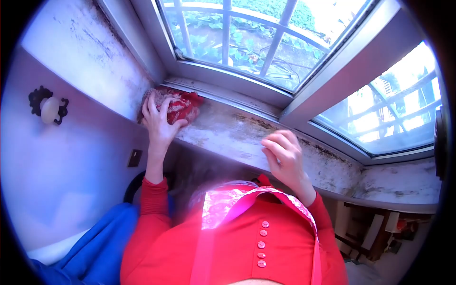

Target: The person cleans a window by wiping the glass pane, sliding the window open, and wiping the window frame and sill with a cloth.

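Note:
My left hand (160, 118) presses a crumpled red cloth with a white pattern (183, 105) into the left corner of the window sill (218, 130). Its fingers are spread and bent over the cloth, which bunches up beneath and beside them. Dark, mould-like stains and worn paint mark the sill. Above the sill's front edge, farther right, my right hand (284, 154) hovers with its fingers curled in loosely toward the thumb. Nothing shows in its grip.
A metal-framed window (232, 80) with bars outside rises behind the sill. Another pane (380, 114) stands to the right. The stained side wall (80, 52) borders the corner. A white knob on a dark plate (49, 110) is at far left, and blue fabric (104, 242) lies below.

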`<state>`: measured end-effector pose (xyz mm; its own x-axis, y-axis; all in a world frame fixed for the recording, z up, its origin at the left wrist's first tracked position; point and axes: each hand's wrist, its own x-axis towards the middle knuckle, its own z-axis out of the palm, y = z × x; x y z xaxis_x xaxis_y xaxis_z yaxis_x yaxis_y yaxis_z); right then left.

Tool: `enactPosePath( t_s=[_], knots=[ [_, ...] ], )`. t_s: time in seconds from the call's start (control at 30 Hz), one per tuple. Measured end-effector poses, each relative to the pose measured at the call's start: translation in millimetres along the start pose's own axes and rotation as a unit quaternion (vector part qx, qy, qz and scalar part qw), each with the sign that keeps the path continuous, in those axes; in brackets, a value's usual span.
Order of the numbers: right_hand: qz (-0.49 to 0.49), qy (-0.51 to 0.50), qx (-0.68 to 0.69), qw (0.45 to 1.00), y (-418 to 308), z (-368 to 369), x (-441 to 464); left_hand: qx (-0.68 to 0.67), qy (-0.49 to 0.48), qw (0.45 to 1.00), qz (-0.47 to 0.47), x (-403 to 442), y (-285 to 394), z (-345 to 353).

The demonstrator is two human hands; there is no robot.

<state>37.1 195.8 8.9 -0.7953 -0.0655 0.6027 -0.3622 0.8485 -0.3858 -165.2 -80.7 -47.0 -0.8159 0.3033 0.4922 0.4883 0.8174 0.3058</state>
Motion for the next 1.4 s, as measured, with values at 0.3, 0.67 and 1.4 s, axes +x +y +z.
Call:
enactPosePath(
  t_s=[0.3, 0.67, 1.4],
  knots=[
    [0.056, -0.026, 0.152, 0.986, -2, 103, 87, -0.291, 0.091, 0.952, -0.017, -9, -18, -2],
    [0.085, -0.042, 0.204, 0.974, -2, 145, 95, -0.306, 0.052, 0.948, 0.062, -25, -9, -13],
    [0.041, 0.163, 0.105, 0.980, -9, 163, 143, -0.313, 0.104, 0.943, 0.050, 17, 2, -1]
  ],
)
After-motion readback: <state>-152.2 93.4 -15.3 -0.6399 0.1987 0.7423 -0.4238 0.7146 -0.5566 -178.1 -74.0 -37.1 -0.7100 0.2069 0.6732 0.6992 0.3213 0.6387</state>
